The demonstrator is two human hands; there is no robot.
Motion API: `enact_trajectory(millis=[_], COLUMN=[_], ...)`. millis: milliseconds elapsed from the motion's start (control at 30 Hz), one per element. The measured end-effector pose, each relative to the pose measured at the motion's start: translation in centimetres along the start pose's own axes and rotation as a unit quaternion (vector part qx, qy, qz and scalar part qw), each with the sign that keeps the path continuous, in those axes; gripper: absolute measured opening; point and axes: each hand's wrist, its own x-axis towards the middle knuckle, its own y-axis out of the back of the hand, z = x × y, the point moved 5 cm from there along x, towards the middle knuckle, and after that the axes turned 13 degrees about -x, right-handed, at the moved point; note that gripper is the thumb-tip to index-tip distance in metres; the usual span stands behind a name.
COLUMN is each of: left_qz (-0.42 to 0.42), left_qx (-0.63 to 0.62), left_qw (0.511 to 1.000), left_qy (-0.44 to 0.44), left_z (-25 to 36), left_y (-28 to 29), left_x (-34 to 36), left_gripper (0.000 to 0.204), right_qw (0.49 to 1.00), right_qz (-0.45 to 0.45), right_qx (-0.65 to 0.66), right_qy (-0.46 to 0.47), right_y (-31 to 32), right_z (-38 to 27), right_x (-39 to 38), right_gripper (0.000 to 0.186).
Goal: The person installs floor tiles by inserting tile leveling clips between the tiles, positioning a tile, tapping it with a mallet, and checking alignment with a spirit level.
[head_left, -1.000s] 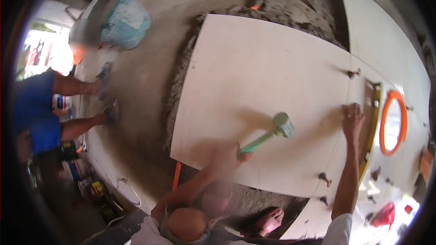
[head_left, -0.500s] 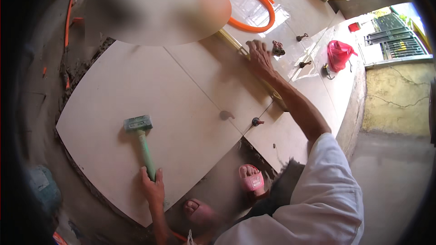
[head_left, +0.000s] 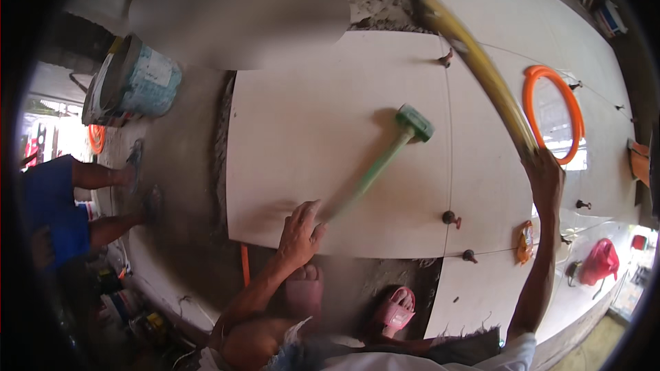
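A rubber mallet with a dark green head (head_left: 415, 124) and pale green handle lies on a large cream floor tile (head_left: 289, 130). Beside the lower end of its handle, my left hand (head_left: 300, 237) hovers over the tile, fingers apart and holding nothing. My right hand (head_left: 545, 172) grips the near end of a long yellow spirit level (head_left: 485, 72). The level slants up and leftward from that hand, its far end slightly blurred. Small dark tile-levelling clips (head_left: 450, 218) stand along the joints between tiles.
A coiled orange hose (head_left: 581, 124) lies on the tiles at right, with a pink plastic bag (head_left: 600, 262) and an orange packet (head_left: 525, 242) nearer. At left are a blue-grey bucket (head_left: 150, 79) and a person in blue shorts (head_left: 51, 199). Rough mortar (head_left: 388, 7) borders the far tile edge.
My left hand has let go of the mallet, which now rests farther right. My right hand has taken hold of the spirit level and lifted it. The view has turned leftward.
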Motion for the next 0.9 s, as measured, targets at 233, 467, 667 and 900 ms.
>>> enact_trajectory(millis=[233, 467, 667, 900], left_qz=[0.078, 0.12, 0.226, 0.259], left_qx=[-0.052, 0.083, -0.158, -0.25], left_qw=[0.993, 0.955, 0.823, 0.815], left_qy=[0.075, 0.259, 0.497, 0.454], left_z=[-2.0, -3.6, -4.8, -8.8], left_y=[3.8, 7.7, 3.7, -3.6], left_x=[-9.6, -28.0, -39.5, -28.6], left_gripper=[0.054, 0.06, 0.067, 0.066], right_qw=[0.949, 0.916, 0.91, 0.909], right_qz=[-0.1, -0.146, -0.183, -0.194], right_qx=[0.056, -0.008, -0.054, -0.104], right_qy=[0.293, 0.373, 0.369, 0.355], right_y=[-11.5, -21.8, -23.5, -27.9], right_z=[-23.1, -30.9, -29.3, -29.5], right_x=[7.4, 11.3, 13.3, 14.2], right_gripper=[0.026, 0.032, 0.035, 0.029])
